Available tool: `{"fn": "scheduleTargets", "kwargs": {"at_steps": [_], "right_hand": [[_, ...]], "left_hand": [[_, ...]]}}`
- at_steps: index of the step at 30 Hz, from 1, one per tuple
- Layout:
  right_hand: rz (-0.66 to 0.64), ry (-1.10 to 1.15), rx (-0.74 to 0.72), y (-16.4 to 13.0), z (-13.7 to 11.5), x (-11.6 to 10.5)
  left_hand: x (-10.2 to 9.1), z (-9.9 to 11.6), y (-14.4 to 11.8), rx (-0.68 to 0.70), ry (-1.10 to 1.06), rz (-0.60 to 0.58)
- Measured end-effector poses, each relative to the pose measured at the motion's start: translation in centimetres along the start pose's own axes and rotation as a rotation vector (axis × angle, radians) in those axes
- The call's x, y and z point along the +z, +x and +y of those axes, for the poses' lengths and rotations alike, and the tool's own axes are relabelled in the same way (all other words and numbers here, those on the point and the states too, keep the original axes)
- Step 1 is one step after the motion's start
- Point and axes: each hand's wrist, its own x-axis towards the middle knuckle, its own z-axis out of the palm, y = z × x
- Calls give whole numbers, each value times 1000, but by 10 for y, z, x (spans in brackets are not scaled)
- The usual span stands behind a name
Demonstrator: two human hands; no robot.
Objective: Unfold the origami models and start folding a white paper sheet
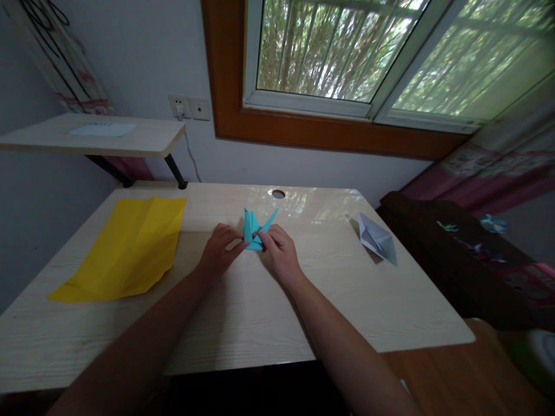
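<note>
A small blue paper figure (254, 231) sits between the two hands at the middle of the pale wooden tabletop (243, 312), pinched from both sides. It is a folded piece of bright turquoise paper with several sharp points: two or three narrow spikes stand upright just above the fingers, and one slimmer point slants up and away to the right, above the right hand's fingertips. Its lower body is a flatter folded wedge resting on or just over the tabletop; the exact contact cannot be told. The left hand (219, 251) has its fingers (236, 236) closed on the left edge of the figure, thumb and forefinger gripping the paper. The right hand (281, 251) grips the right side in the same way, its fingers (265, 237) curled over the lower fold. Well to the left of the left fingers lies a large creased yellow sheet (130, 245), flat and open. Well to the right of the right fingers rests a folded white paper shape (378, 238), pointed at its near end.
</note>
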Motion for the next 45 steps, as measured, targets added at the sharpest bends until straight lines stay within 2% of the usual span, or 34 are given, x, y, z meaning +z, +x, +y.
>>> {"fn": "scheduleTargets", "kwargs": {"at_steps": [10,17,27,30,33,38,42,45], "right_hand": [[41,-8,-40,-1,9,5],[-67,-62,-1,-1,7,1],[-67,11,67,0,14,1],[-80,44,89,-1,15,1],[-121,36,112,-2,15,3],[-222,35,117,-4,12,6],[-247,51,130,-4,9,6],[-248,64,159,-3,8,5]], "left_hand": [[-3,3,-1,-129,-56,57],[-4,9,0,-205,-113,-3],[-2,9,-3,-339,-195,-88],[0,10,-3,-369,-237,-76],[0,9,-2,-382,-265,-45],[-1,7,-2,-393,-318,-86],[-1,6,-3,-512,-428,-67],[0,4,-4,-618,-502,-9]]}}
